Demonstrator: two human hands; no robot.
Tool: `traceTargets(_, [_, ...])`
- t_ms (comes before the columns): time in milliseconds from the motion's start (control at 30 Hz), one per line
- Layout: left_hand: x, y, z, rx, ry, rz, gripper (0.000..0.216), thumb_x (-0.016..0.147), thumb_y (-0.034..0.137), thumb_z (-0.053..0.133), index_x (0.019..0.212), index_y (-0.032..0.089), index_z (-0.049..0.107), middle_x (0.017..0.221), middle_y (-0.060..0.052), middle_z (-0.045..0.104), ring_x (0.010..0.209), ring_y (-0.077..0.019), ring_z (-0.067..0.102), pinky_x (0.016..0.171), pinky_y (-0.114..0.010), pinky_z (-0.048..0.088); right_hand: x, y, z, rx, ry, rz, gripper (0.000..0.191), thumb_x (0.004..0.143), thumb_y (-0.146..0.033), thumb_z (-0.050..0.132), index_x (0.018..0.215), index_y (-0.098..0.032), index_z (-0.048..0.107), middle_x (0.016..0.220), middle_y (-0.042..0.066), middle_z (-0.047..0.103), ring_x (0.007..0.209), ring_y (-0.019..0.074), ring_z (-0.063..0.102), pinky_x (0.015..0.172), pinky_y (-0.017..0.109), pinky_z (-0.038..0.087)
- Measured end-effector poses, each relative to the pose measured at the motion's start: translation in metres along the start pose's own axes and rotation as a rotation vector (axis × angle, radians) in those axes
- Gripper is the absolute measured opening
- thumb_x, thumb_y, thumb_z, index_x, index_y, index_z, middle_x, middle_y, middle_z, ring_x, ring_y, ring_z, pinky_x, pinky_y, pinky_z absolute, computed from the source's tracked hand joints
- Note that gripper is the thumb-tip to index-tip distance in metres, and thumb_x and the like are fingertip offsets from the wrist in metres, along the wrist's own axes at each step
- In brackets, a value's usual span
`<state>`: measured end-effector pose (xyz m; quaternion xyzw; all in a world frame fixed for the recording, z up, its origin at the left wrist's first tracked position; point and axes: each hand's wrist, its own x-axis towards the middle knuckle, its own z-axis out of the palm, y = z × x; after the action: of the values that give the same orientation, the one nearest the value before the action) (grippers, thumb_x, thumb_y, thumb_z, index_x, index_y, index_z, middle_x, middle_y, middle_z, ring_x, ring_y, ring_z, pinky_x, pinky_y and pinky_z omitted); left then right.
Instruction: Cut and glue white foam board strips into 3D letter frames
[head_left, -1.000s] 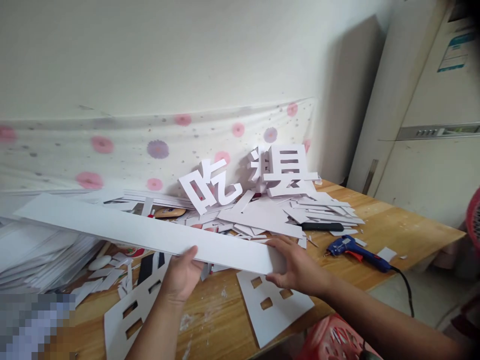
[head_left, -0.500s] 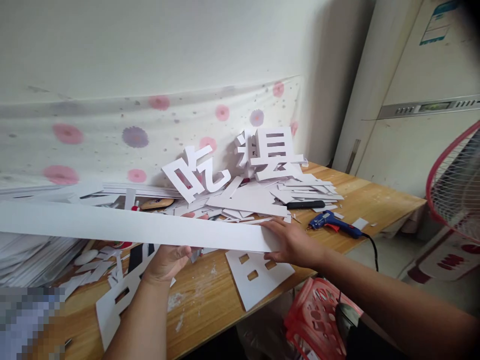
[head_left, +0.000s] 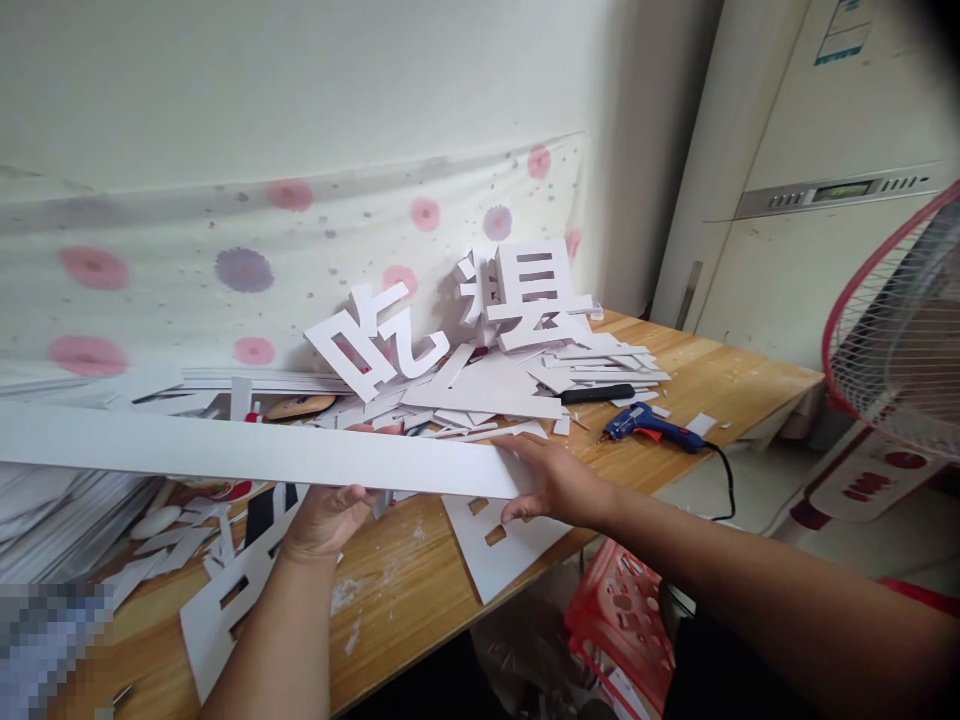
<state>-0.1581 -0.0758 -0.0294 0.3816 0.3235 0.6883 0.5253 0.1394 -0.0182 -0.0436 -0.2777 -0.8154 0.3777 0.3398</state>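
A long white foam board strip stretches across the view above the table, running out of the left edge. My left hand grips it near the middle, thumb in front below and fingers behind its upper edge. At the strip's right end, my right hand is closed around the tip. Beneath lie a white cut-out sheet with square holes and another cut-out white sheet, partly covered by my left arm. White built-up Chinese characters and a tilted white character rest on scraps behind the strip.
A blue glue gun with a black cord lies on the right of the wooden table, near a black-handled tool. White scraps heap at the back. A red basket stands below the edge; a fan is at right.
The view has shifted slightly right, so the table things appear further left. My right hand has moved its hold at the strip's end, its thumb now showing at the lower corner.
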Motion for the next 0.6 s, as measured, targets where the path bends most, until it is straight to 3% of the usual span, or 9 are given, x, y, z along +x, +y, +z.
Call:
traceTargets(67, [0.001, 0.000, 0.000, 0.001, -0.008, 0.014, 0.068, 0.042, 0.010, 0.089, 0.105, 0.023, 0.066, 0.114, -0.012, 0.069, 0.099, -0.0296, 0.067, 0.075, -0.032, 0.061, 0.000, 0.004, -0.002, 0.276, 0.086, 0.118, 0.086, 0.058, -0.053, 0.082, 0.130, -0.020, 0.049, 0.120, 0.011, 0.060, 0.108, 0.0272, 0.056, 0.094, 0.040, 0.043])
traceTargets(133, [0.002, 0.000, -0.001, 0.010, -0.033, 0.015, 0.066, 0.045, 0.011, 0.089, 0.106, 0.024, 0.066, 0.114, -0.010, 0.069, 0.098, -0.0288, 0.068, 0.074, -0.032, 0.061, -0.001, 0.009, -0.003, 0.451, 0.159, 0.231, 0.069, 0.074, -0.064, 0.064, 0.125, -0.019, 0.050, 0.100, 0.008, 0.065, 0.086, 0.0210, 0.062, 0.077, 0.036, 0.051])
traceTargets(200, [0.003, 0.000, -0.002, 0.032, -0.066, 0.003, 0.065, 0.050, 0.013, 0.087, 0.110, 0.025, 0.065, 0.116, -0.008, 0.069, 0.098, -0.0279, 0.068, 0.074, -0.032, 0.062, -0.004, 0.014, -0.003, 0.517, 0.162, 0.302, 0.059, 0.084, -0.069, 0.045, 0.107, -0.016, 0.057, 0.075, 0.004, 0.063, 0.059, 0.0153, 0.059, 0.056, 0.031, 0.051])
traceTargets(267, [0.004, 0.000, -0.004, 0.046, -0.094, -0.004, 0.063, 0.054, 0.015, 0.087, 0.112, 0.027, 0.064, 0.117, -0.006, 0.069, 0.097, -0.0261, 0.068, 0.076, -0.031, 0.061, -0.006, 0.016, 0.000, 0.606, 0.108, 0.357, 0.059, 0.083, -0.071, 0.043, 0.086, -0.014, 0.058, 0.058, 0.001, 0.058, 0.043, 0.0121, 0.052, 0.043, 0.027, 0.046])
traceTargets(367, [0.004, 0.000, -0.006, 0.039, -0.101, 0.005, 0.064, 0.051, 0.020, 0.089, 0.111, 0.027, 0.065, 0.117, -0.003, 0.069, 0.097, -0.0231, 0.069, 0.076, -0.026, 0.061, -0.008, 0.016, 0.007, 0.739, 0.044, 0.379, 0.062, 0.076, -0.075, 0.050, 0.071, -0.014, 0.056, 0.051, 0.001, 0.056, 0.037, 0.0097, 0.048, 0.036, 0.022, 0.040])
traceTargets(500, [0.004, -0.001, -0.006, 0.035, -0.058, 0.014, 0.067, 0.047, 0.023, 0.091, 0.109, 0.028, 0.066, 0.115, -0.002, 0.071, 0.100, -0.0221, 0.068, 0.078, -0.023, 0.060, -0.003, 0.012, 0.019, 0.871, 0.067, 0.353, 0.065, 0.068, -0.080, 0.053, 0.070, -0.015, 0.055, 0.050, -0.002, 0.053, 0.035, 0.0071, 0.045, 0.034, 0.020, 0.039])
traceTargets(600, [0.004, 0.000, -0.005, 0.042, -0.069, 0.027, 0.067, 0.048, 0.022, 0.090, 0.109, 0.028, 0.066, 0.115, -0.002, 0.070, 0.101, -0.0227, 0.067, 0.078, -0.024, 0.060, 0.000, 0.010, 0.025, 0.903, 0.080, 0.346, 0.063, 0.070, -0.078, 0.054, 0.072, -0.015, 0.056, 0.052, -0.002, 0.052, 0.036, 0.0068, 0.044, 0.034, 0.021, 0.040])
